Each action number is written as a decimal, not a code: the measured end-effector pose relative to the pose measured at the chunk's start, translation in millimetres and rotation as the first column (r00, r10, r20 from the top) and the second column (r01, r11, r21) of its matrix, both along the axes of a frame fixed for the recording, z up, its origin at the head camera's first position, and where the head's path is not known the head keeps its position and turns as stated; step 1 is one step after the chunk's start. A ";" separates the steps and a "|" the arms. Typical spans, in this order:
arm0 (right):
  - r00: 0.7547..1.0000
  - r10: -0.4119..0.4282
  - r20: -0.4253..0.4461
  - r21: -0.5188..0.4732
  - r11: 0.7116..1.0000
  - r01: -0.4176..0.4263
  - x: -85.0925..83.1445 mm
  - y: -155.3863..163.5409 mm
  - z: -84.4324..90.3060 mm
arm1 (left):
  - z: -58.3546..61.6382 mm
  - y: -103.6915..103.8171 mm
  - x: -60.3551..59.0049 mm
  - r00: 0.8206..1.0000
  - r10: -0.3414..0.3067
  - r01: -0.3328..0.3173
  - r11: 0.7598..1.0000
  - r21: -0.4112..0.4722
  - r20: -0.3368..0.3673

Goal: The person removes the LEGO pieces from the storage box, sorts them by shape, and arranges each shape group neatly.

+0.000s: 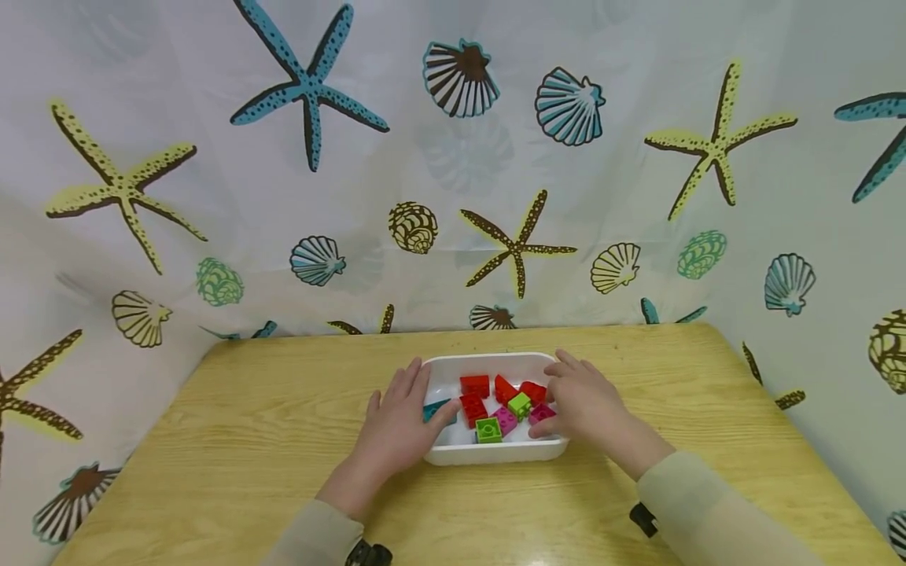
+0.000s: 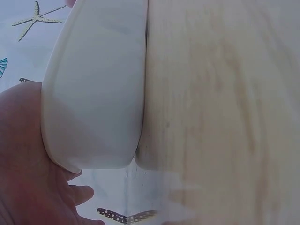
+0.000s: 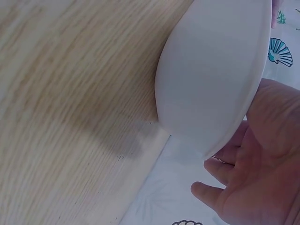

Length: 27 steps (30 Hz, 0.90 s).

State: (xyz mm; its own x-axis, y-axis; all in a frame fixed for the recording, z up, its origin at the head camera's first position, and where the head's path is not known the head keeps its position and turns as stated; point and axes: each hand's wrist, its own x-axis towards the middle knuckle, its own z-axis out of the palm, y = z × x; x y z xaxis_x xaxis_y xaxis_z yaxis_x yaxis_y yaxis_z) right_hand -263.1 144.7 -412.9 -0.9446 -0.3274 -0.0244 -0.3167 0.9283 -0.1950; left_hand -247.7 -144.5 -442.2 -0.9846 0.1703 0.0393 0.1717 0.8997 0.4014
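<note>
A white tray point(image 1: 495, 453) holds several toy building bricks. Among them are a red brick point(image 1: 475, 385), a lime green brick point(image 1: 488, 430), a pink brick point(image 1: 506, 420) and a teal brick point(image 1: 433, 409). My left hand point(image 1: 396, 420) rests at the tray's left end, fingers extended along its side and thumb reaching over the rim, partly covering the teal brick. At the opposite end, my right hand point(image 1: 583, 397) touches the rim, thumb and fingers spread. In the right wrist view, some of its fingers point(image 3: 220, 171) lie outside the tray wall point(image 3: 211, 75).
The tray stands on a wooden table point(image 1: 283, 424), toward its far edge. Behind and on both sides hangs a white curtain point(image 1: 396, 149) printed with starfish and shells. Dark wrist-worn devices point(image 1: 642, 520) sit at both sleeves.
</note>
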 end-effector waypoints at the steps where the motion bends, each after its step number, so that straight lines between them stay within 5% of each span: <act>1: 1.000 0.001 0.000 -0.001 1.000 -0.001 0.1 -0.9 0.2 | -0.1 -0.6 -0.2 1.000 0.001 -0.001 1.000 -0.001 -0.002; 27: 1.000 -0.011 0.021 -0.032 0.999 0.012 -12.6 -7.6 -6.6 | -1.3 -4.1 -11.7 1.000 0.015 -0.015 1.000 0.006 -0.011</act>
